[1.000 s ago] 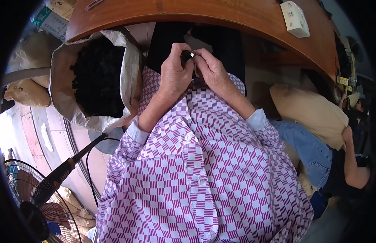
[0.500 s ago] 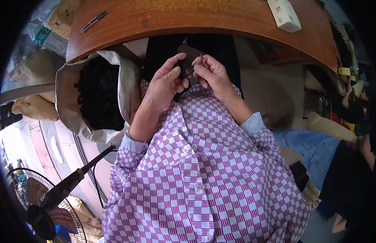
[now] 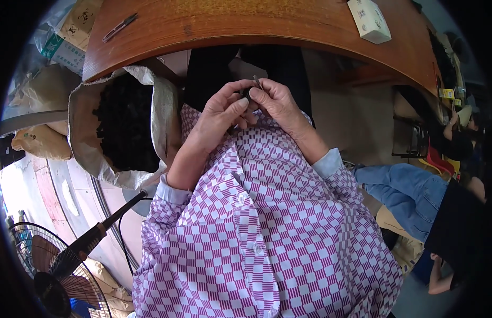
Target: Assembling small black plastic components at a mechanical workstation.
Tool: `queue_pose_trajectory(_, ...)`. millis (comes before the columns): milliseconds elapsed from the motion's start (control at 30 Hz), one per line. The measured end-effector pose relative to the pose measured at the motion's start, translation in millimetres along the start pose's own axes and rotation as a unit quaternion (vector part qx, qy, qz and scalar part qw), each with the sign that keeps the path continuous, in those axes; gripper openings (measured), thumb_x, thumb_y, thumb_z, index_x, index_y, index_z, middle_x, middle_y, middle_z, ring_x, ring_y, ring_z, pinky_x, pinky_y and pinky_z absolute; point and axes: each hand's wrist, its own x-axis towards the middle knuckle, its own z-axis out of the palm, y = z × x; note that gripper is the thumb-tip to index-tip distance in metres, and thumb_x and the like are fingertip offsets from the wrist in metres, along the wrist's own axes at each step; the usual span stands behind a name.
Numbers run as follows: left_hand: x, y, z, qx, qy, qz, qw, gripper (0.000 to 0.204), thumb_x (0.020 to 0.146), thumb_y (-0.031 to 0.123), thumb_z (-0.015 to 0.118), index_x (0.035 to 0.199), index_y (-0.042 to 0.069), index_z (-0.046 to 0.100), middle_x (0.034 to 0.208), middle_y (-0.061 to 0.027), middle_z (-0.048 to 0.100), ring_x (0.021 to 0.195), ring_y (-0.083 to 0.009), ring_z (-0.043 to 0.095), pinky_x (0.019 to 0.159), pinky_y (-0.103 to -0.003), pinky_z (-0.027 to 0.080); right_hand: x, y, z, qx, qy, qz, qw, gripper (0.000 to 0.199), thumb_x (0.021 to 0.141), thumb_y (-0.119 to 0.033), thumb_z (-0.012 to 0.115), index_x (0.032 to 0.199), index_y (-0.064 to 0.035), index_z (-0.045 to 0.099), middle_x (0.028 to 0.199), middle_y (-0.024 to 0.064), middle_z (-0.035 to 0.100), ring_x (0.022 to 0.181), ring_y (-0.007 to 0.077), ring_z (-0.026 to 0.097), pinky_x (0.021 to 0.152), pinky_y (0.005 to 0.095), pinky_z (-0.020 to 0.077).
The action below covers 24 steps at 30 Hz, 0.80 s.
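Note:
My left hand (image 3: 222,110) and my right hand (image 3: 280,105) meet above my lap. A small black piece (image 3: 246,94) sits between the fingertips of my left hand, mostly covered by them. My right thumb presses close against that piece. Out of the top of my right hand's grip sticks the tip of a thin grey metal tool (image 3: 256,81); the fingers hide the rest, so its kind does not show. Beside my left forearm stands an open woven sack (image 3: 166,114), holding a heap of black pieces (image 3: 126,124).
Ahead lies a wooden table (image 3: 240,21), bearing a utility knife (image 3: 120,27) and a white tissue box (image 3: 370,20). A fan (image 3: 52,291) stands at the lower left. Brown paper sacks (image 3: 42,142) are at the left. On the right are a person in jeans (image 3: 407,193) and another person farther back.
My hands have come together, and the tool's tip now touches or nearly touches the left fingertips. The person in jeans has shifted slightly at the right.

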Motion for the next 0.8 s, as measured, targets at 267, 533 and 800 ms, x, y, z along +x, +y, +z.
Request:
queue_pose_trajectory(267,-0.6,-10.8,-3.8,0.146,0.104,0.139,0.974,0.032,0.094,0.001,0.048,0.126,0.003,0.05,0.091,-0.0048,0.06,0.079,-0.0073,0.058,0.068,-0.02,0.05,0.0,-29.3,26.6,-0.057,0.019,0.027,0.998,0.031,0.098,-0.026,0.048,0.118,-0.0034,0.055,0.069,-0.0039,0.049,0.055,0.0012,0.042,0.046,0.015,0.0336)
queue_pose_trajectory(533,1.3,-11.6,-5.2,0.148,0.153,0.196,0.957,0.033,0.093,0.001,0.05,0.126,0.004,0.051,0.089,-0.0031,0.058,0.078,-0.0066,0.055,0.067,-0.02,0.048,0.0,-29.3,46.3,0.045,0.015,0.079,0.996,0.035,0.099,-0.025,0.045,0.129,-0.0065,0.046,0.065,-0.0071,0.043,0.05,0.0005,0.037,0.041,0.0157,0.0271)
queue_pose_trajectory(800,3.6,-5.9,1.6,0.227,0.184,0.221,0.93,0.034,0.089,-0.003,0.051,0.122,0.004,0.055,0.086,-0.0061,0.061,0.075,-0.008,0.055,0.067,-0.022,0.048,1.2,-38.1,43.8,0.032,0.021,0.088,0.995,0.032,0.099,-0.021,0.043,0.128,-0.0085,0.045,0.064,-0.0076,0.042,0.05,0.0002,0.037,0.041,0.0154,0.0271)
